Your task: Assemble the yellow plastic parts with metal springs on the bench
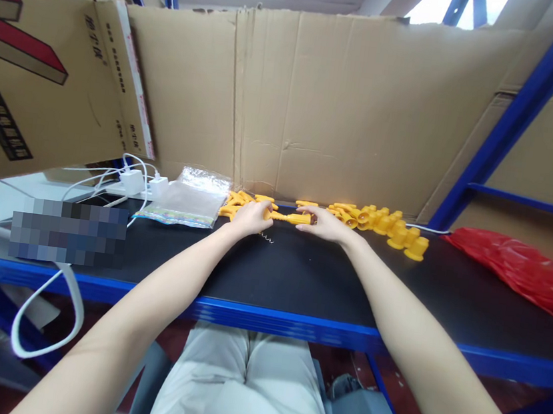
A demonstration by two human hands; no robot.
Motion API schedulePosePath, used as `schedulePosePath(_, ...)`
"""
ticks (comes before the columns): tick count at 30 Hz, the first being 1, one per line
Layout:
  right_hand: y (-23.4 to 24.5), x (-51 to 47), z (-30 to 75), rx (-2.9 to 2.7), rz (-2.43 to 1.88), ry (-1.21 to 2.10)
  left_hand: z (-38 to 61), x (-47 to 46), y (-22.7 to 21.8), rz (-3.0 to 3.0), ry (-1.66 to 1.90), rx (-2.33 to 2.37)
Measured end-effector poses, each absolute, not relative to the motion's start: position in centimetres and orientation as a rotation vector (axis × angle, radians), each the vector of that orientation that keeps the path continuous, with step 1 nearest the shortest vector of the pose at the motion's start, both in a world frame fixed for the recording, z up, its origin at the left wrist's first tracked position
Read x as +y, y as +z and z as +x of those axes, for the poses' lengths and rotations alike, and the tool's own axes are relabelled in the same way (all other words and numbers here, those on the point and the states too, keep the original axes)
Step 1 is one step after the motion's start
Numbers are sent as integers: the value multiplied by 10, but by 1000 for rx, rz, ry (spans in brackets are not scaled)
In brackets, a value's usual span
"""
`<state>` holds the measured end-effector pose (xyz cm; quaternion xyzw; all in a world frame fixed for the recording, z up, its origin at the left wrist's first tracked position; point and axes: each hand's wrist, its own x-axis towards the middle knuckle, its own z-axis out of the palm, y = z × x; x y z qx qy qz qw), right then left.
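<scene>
Over the black tabletop (293, 273), a long yellow plastic piece (298, 219) spans level between my two hands. My left hand (253, 217) is closed around its thinner left end. The wider right end sits in the curled fingers of my right hand (324, 225). Whether it is one part or two joined parts, I cannot tell. Close behind and left of my left hand lies a pile of yellow plastic parts (240, 198). Several yellow flanged cups (396, 235) stand to the right of my right hand. A small silvery coil (266, 238) rests below my left hand.
A clear plastic bag (184, 199) lies left of the yellow pile, with white chargers and cables (132, 180) beyond it. On the right is a red plastic bag (515, 270). A cardboard panel (358, 116) closes off the back, and a blue metal edge (287, 322) runs along the front.
</scene>
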<state>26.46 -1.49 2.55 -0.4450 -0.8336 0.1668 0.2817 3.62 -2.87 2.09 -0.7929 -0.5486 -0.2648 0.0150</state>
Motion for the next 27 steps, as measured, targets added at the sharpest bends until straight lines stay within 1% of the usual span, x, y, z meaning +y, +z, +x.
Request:
schedulePosePath(6,26,-11,276,-2030,-1113,908,34,-28,20,-2454,-795,-1730)
schedulePosePath(9,30,-16,275,-1963,-1103,1075,35,-29,20,-2457,-809,-1693)
schedulePosePath(16,32,-23,267,-1888,-1225,1136,37,-30,20,-2458,-780,-1663)
schedulePosePath(23,34,-24,276,-1902,-1125,1199,37,-31,21,-2466,-766,-1674)
schedulePosePath(27,31,-21,273,-1865,-1239,1229,38,-34,22,-2494,-785,-1639)
